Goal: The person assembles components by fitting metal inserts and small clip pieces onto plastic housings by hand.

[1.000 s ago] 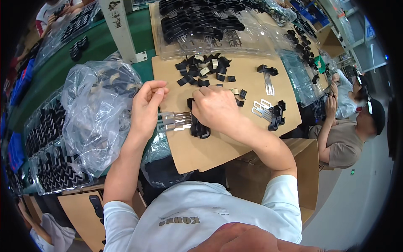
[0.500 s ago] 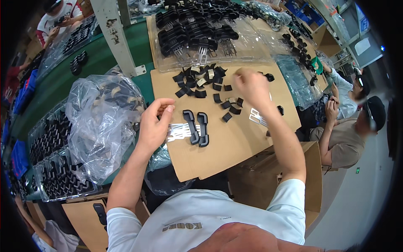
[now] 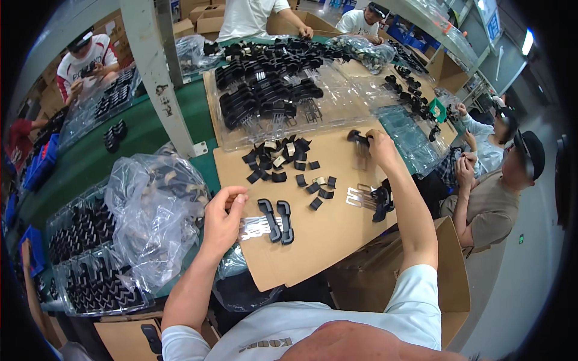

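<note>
Right hand (image 3: 379,148) grips handle (image 3: 356,137) at board's (image 3: 337,240) far right. Left hand (image 3: 223,219) half-curled, seemingly empty, by near-left pair (image 3: 276,221). Pair laid side by side; clips (image 3: 279,161) loose mid-board. Finished count: cannot tell.

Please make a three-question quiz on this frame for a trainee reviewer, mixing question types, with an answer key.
1. Multiple choice: which hand holds the pronged black handle near the far right part of the cardboard sheet?
(a) left
(b) right

2. True or false: the crumpled clear plastic bag lies to the left of the cardboard sheet.

3. Fill in the blank: by the left hand, two black handles lie side by side, their metal prongs pointing toward the picture's ____ side.

Key:
1. (b), the right hand.
2. True.
3. left
</note>
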Demonstrator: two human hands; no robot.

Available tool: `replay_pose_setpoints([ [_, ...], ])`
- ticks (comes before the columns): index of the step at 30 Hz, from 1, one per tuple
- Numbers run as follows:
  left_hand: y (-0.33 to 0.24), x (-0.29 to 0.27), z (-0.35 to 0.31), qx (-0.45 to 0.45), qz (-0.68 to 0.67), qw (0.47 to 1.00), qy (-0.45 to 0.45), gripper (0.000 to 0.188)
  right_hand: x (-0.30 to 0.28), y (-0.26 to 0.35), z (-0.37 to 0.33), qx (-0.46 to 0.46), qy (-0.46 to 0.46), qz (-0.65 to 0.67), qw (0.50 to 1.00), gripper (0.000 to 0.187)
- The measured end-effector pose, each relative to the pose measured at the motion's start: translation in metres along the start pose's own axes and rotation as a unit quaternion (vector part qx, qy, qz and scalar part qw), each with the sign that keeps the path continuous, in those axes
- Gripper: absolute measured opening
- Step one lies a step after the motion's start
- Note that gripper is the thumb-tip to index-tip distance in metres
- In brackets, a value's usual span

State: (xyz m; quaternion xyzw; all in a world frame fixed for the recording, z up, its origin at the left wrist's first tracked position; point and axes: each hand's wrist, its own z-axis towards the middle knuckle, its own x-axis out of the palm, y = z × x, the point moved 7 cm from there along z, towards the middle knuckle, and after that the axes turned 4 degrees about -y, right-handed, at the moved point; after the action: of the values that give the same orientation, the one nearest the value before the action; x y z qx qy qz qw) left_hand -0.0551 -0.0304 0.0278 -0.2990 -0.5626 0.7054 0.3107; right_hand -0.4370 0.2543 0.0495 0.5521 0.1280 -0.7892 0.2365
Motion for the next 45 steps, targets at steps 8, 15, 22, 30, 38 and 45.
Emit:
replay_pose_setpoints([
  [8,-0.011,0.000,-0.002,-0.004,-0.072,0.997,-0.031,0.023,-0.059,0.114,-0.020,-0.133,-0.081,0.348,0.925,0.023],
  [15,-0.028,0.007,-0.008,0.180,-0.029,0.983,-0.036,0.028,-0.100,0.277,-0.112,-0.468,-0.133,0.189,0.853,0.025],
  [22,-0.028,0.002,-0.008,0.184,0.130,0.974,0.007,0.026,-0.124,0.310,-0.140,-0.463,-0.153,0.301,0.820,0.023],
  [30,-0.006,-0.006,-0.001,0.072,0.019,0.997,-0.023,0.021,-0.093,0.243,-0.101,-0.290,-0.085,0.255,0.919,0.022],
  [38,0.002,-0.005,0.000,-0.012,-0.102,0.994,-0.047,0.021,-0.018,0.168,-0.096,-0.206,0.112,0.110,0.966,0.019],
  [45,-0.005,-0.003,0.001,-0.032,-0.111,0.992,-0.044,0.021,-0.006,0.161,-0.090,-0.235,0.083,0.247,0.937,0.018],
])
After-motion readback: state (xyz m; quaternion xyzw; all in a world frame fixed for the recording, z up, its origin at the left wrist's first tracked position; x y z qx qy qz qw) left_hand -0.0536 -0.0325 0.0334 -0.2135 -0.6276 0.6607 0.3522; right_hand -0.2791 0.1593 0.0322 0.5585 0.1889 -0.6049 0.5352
